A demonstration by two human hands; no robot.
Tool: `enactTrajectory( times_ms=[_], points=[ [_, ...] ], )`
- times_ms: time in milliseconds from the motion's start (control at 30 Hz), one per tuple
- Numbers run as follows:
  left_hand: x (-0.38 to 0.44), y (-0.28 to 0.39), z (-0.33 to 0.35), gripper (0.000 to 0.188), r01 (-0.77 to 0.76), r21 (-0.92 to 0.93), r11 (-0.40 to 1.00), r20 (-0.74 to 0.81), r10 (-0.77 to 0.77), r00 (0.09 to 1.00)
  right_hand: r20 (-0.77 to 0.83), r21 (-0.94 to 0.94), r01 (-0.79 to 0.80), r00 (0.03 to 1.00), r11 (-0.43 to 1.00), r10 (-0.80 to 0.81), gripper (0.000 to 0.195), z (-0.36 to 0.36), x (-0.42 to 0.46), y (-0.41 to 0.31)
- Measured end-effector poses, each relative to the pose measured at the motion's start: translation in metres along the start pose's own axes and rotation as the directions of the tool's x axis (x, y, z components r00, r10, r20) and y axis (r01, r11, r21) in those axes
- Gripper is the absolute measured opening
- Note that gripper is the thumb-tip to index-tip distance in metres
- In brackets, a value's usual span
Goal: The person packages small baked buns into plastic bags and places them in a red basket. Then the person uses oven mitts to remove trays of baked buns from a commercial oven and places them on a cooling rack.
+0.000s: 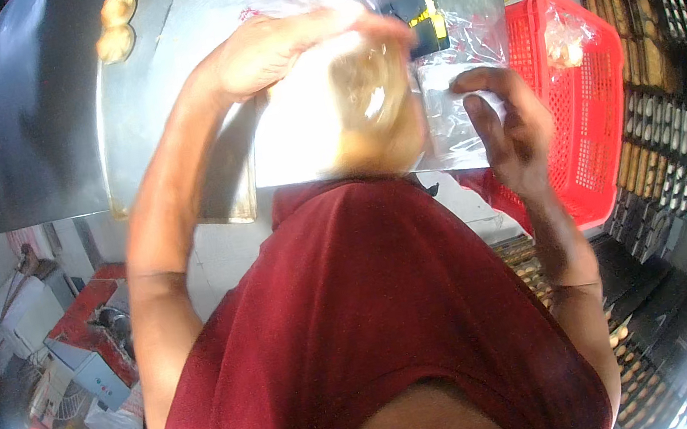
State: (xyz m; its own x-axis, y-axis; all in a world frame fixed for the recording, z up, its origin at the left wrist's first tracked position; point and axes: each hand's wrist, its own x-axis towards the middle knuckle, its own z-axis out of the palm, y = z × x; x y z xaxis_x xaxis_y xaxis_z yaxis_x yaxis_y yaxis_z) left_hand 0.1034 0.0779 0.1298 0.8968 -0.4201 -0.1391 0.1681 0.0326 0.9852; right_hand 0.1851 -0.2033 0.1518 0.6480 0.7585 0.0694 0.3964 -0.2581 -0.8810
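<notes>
A clear plastic bag of bread is right in front of my body at the near edge of the metal table. My left hand wraps over its far side and holds it; the fingertips are blurred, and strong glare hides much of the bag. To the right, my right hand hovers with thumb and fingers apart, nothing visible between them. Beside and partly under that hand lie clear plastic bags with red print. Two joined round bread rolls sit at the far left on a flat metal tray.
A red plastic basket stands against the table's right side, with a bagged item inside. Black and yellow packaging lies beyond my hands. Racks of bread trays line the right. Machinery stands at lower left.
</notes>
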Motion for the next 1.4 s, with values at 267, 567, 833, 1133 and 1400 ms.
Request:
enactTrajectory(
  times_ms=[267, 567, 833, 1133, 1400],
  points=[
    [0.049, 0.007, 0.007, 0.037, -0.344, 0.152, 0.927, 0.39, 0.264, 0.882, 0.517, -0.485, 0.743, 0.669, 0.462, -0.533, 0.04, -0.026, 0.063, -0.045],
    [0.07, 0.004, -0.01, 0.066, 0.062, 0.134, 0.989, 0.339, -0.105, 0.935, 0.71, -0.411, 0.676, 0.658, 0.612, -0.251, 0.032, -0.051, 0.094, 0.004],
    [0.125, 0.008, -0.05, 0.056, 0.293, 0.552, 0.781, 0.074, -0.396, 0.915, 0.549, -0.226, 0.047, 0.831, 0.973, 0.087, 0.016, -0.06, 0.141, 0.088],
    [0.137, -0.085, -0.041, 0.051, 0.344, 0.642, 0.685, -0.011, -0.441, 0.897, 0.746, -0.205, 0.141, 0.663, 0.969, 0.061, 0.02, -0.036, 0.145, 0.182],
    [0.117, -0.091, -0.035, 0.062, 0.475, 0.46, 0.751, -0.12, -0.477, 0.871, 0.277, -0.048, -0.404, 0.873, 0.914, 0.4, 0.028, -0.011, 0.098, 0.186]
  ],
)
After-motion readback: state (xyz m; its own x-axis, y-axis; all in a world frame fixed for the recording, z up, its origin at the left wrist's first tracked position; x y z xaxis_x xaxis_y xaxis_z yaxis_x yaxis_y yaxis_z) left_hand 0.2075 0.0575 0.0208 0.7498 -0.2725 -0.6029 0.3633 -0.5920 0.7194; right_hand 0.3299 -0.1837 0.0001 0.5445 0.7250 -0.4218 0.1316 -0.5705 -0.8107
